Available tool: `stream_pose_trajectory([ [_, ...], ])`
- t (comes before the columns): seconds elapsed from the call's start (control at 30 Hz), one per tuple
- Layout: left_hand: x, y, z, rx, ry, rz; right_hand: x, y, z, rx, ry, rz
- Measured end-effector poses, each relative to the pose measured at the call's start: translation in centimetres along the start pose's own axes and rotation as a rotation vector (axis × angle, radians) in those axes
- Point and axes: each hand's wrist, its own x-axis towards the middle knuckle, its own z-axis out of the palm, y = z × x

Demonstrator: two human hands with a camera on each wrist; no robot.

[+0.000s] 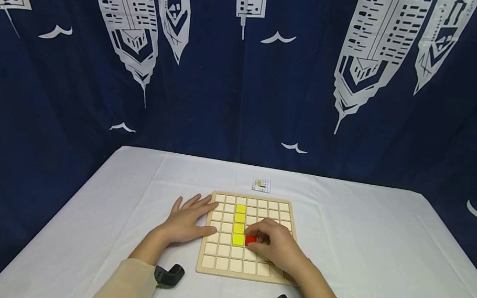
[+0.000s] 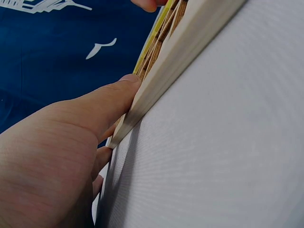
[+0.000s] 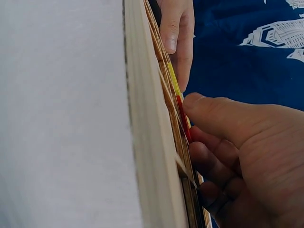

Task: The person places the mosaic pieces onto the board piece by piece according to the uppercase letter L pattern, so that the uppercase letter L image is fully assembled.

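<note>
A square wooden grid board lies on the table. In its grid, several yellow tiles form a column. A red tile sits directly right of the lowest yellow one. My right hand pinches this red tile between thumb and curled fingers; in the right wrist view the thumb is right at its edge. My left hand rests at the board's left edge with fingers spread, thumb and index fingertip over the rim. The right hand and forearm cover part of the grid's right side.
A small printed card with a coloured grid pattern lies just beyond the board's far edge. White cloth covers the table. Behind it hangs a dark blue curtain with white buildings and birds. Black wrist devices are worn on both forearms.
</note>
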Motion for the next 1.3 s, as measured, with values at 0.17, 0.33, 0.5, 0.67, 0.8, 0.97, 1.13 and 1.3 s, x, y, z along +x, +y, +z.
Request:
stream_pose_trajectory([
  [0.17,0.0,0.0,0.0,-0.004,0.004,0.002,0.0,0.0,-0.1,0.011,0.004,-0.004],
  [0.33,0.0,0.1,0.0,-0.010,0.004,0.002,0.0,0.2,-0.4,0.011,-0.007,-0.010],
  [0.5,0.0,0.0,0.1,-0.012,0.000,-0.004,0.0,0.5,-1.1,0.028,-0.024,-0.024],
  [0.67,-0.1,-0.1,0.2,-0.009,0.000,-0.006,-0.1,0.6,-2.4,0.029,-0.062,-0.010],
  [0.8,-0.1,-0.1,0.1,-0.008,0.001,-0.003,-0.4,0.8,-3.7,0.042,-0.133,0.048],
  [0.97,-0.1,-0.1,0.1,-0.003,0.005,0.008,-0.8,1.4,-5.4,0.052,-0.162,0.091],
  [1.13,-0.1,0.0,0.1,-0.004,0.002,0.008,-1.2,2.0,-7.0,0.051,-0.173,0.120],
  [1.3,0.0,-0.1,0.2,0.001,0.000,0.000,-1.7,2.8,-8.2,0.039,-0.232,0.136],
])
